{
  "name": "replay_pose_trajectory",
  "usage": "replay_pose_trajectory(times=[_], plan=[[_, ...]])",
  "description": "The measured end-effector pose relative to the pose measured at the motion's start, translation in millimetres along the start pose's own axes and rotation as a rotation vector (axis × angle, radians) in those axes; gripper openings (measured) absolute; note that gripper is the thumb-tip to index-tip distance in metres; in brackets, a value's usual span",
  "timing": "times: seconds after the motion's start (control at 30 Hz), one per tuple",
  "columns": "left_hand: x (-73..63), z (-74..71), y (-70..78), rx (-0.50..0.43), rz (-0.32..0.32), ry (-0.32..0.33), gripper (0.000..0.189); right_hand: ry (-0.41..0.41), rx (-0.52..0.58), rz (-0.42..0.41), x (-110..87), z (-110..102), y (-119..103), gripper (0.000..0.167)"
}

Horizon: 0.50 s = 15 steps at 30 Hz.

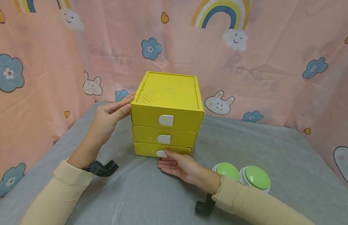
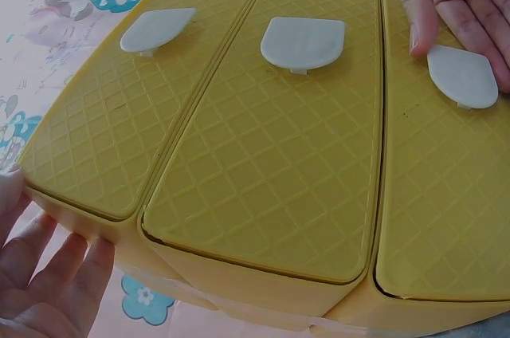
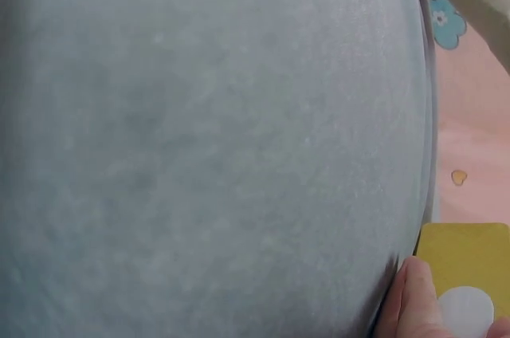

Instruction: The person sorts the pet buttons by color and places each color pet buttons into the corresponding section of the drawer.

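Observation:
A yellow three-drawer box (image 1: 168,90) stands upright, with its drawers closed and a white tab handle on each. My left hand (image 1: 107,118) rests against its upper left edge, thumb at the front corner and fingers along the side. In the left wrist view, those fingers (image 2: 56,270) are nearly straight against the box. At the bottom drawer, my right hand (image 1: 180,165) pinches the white handle (image 1: 161,153), the thumb on its upper side and the extended fingers below. The right wrist view shows the handle (image 3: 466,312) between the fingers and thumb, partly cut off.
Two round green domes on white bases, a left one (image 1: 228,171) and a right one (image 1: 257,177), sit beside my right forearm, which partly covers them. Grey cloth (image 1: 128,193) covers the table. A pink patterned curtain (image 1: 120,40) hangs behind and at the sides.

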<state>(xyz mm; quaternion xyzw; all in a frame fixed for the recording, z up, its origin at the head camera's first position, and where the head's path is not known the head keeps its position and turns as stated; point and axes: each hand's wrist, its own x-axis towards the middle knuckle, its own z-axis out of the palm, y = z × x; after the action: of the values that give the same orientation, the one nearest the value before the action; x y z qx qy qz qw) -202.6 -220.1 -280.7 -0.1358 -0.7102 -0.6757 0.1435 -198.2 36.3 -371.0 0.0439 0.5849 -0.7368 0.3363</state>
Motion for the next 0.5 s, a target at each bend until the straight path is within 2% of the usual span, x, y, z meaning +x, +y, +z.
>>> replay_pose_trajectory(times=[0.5], plan=[[-0.9, -1.1, -0.6, 0.01, 0.01, -0.01, 0.045, 0.012, 0.041, 0.008, -1.7, 1.6, 2.6, 0.045]])
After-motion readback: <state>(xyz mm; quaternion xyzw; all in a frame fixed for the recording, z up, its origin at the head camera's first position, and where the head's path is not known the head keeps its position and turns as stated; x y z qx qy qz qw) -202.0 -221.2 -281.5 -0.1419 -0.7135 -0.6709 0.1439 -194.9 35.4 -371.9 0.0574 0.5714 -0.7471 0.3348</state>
